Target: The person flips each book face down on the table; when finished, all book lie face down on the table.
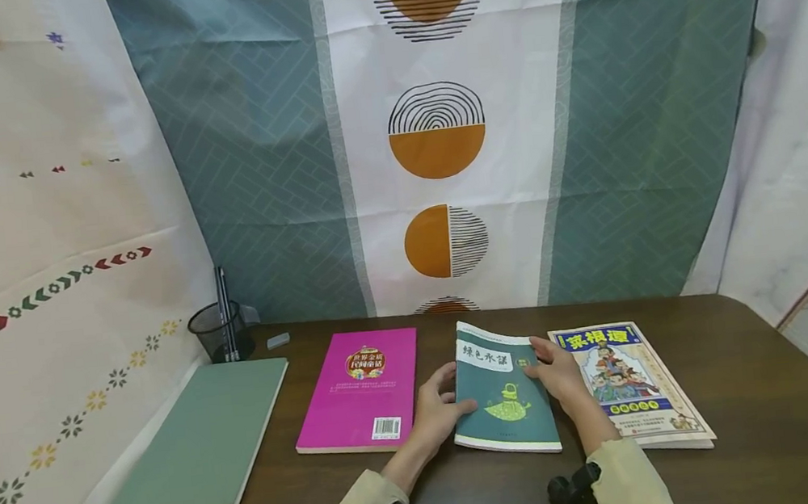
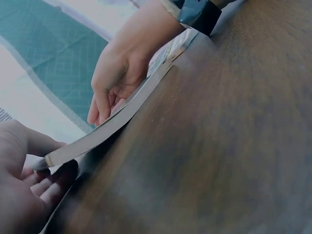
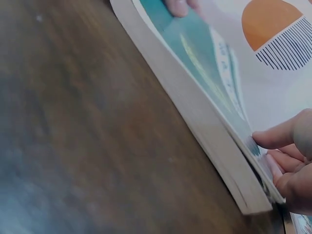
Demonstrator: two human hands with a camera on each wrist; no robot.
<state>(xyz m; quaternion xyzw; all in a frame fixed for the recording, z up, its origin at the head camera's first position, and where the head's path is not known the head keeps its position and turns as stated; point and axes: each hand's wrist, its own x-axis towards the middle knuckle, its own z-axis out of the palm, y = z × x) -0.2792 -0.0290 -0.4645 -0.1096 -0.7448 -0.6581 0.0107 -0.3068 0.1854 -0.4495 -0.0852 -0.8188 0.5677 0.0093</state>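
Observation:
A thin green book (image 1: 498,393) with a white title label and a yellow-green drawing is between the two hands. My left hand (image 1: 435,410) grips its left edge, thumb on the cover; in the left wrist view the fingers of that hand (image 2: 22,180) reach underneath, and a dark gap shows below the page block (image 2: 109,127). At the upper right edge, my right hand (image 1: 562,375) holds the book with its thumb on the cover. The right wrist view shows the right hand (image 3: 295,161) pinching the cover side near a corner, where the layers part slightly.
Left of the hands lies a magenta book (image 1: 355,394), and to the right an illustrated book (image 1: 625,385). A green notebook (image 1: 199,442) lies at far left. Behind it stand a black mesh pen cup (image 1: 208,329) with pens and a grey eraser-like block (image 1: 278,340). Curtains bound the brown table (image 1: 736,366).

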